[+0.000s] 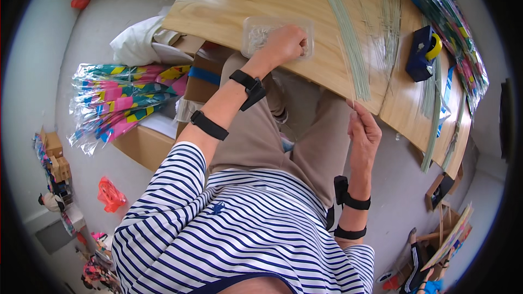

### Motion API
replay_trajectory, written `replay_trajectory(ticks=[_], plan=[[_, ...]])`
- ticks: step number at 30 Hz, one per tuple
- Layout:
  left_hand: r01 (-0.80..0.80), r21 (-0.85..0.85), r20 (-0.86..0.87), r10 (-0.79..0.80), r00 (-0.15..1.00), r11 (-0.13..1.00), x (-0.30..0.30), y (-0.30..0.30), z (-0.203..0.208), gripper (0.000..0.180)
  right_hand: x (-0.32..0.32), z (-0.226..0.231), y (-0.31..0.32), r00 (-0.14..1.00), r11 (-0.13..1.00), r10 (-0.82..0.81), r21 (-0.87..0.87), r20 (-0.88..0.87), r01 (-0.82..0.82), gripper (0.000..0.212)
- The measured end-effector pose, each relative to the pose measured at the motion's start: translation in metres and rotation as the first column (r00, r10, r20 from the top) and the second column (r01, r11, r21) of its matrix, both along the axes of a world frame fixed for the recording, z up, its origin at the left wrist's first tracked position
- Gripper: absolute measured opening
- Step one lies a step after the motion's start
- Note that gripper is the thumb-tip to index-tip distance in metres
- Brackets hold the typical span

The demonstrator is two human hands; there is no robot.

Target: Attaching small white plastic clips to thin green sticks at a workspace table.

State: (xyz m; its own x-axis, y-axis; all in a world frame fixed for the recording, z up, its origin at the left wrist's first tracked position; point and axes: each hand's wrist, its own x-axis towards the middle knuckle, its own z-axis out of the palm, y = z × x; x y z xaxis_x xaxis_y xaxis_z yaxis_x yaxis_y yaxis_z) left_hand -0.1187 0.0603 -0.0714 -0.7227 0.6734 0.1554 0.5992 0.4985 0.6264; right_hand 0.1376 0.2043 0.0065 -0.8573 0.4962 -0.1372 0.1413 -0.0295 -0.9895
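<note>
Thin pale-green stems (348, 49) lie in a loose bundle across the wooden worktop (218, 0), running from its far side down to the near edge. The right hand (364, 136) is raised just below that edge, its thumb and fingers pinched together on the lower end of a single stem that stands up toward the bundle. The left hand (284, 43) reaches into a clear plastic tray (256, 35) at the worktop's near edge, its fingers curled down among small pale pieces inside; whether its grip has closed on any of them cannot be told. More green stems (388, 27) are fanned out to the right of the bundle, and a dark blue tape dispenser (422, 54) with a yellow roll stands just beyond them. Bunches of colourful cellophane-wrapped items (457, 32) lie along the worktop's far right side, and a similar pile (125, 98) rests on cardboard boxes (144, 144) to the person's left. Both forearms wear black bands, and the person has on a navy-and-white striped shirt (234, 228).
</note>
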Motion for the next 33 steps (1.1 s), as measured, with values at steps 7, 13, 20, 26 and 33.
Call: replay_trajectory(ticks=[7, 13, 20, 26, 33], plan=[[-0.124, 0.109, 0.028, 0.122, 0.992, 0.986, -0.006, -0.008, 0.006, 0.01, 0.009, -0.001, 0.003, 0.998, 1.0, 0.009, -0.018, 0.068, -0.008, 0.016], [-0.286, 0.332, 0.62, 0.021, 0.784, 0.899, 0.019, -0.024, 0.047, 0.006, 0.005, 0.008, -0.002, 0.997, 0.99, -0.024, 0.141, 0.07, 0.014, 0.014], [-0.322, 0.552, 0.794, -0.367, 0.485, 0.769, 0.096, -0.02, 0.087, 0.008, -0.022, 0.038, -0.02, 0.997, 1.0, -0.019, -0.005, -0.075, 0.018, 0.012], [-0.258, 0.607, 0.735, -0.407, 0.542, 0.752, 0.121, -0.019, 0.096, 0.008, -0.028, 0.047, -0.027, 0.997, 0.993, 0.051, 0.111, -0.062, -0.044, 0.007], [-0.172, 0.588, 0.702, -0.393, 0.594, 0.79, 0.124, -0.021, 0.106, 0.009, -0.022, 0.039, -0.023, 0.991, 0.942, 0.112, 0.326, -0.078, -0.081, 0.003]])
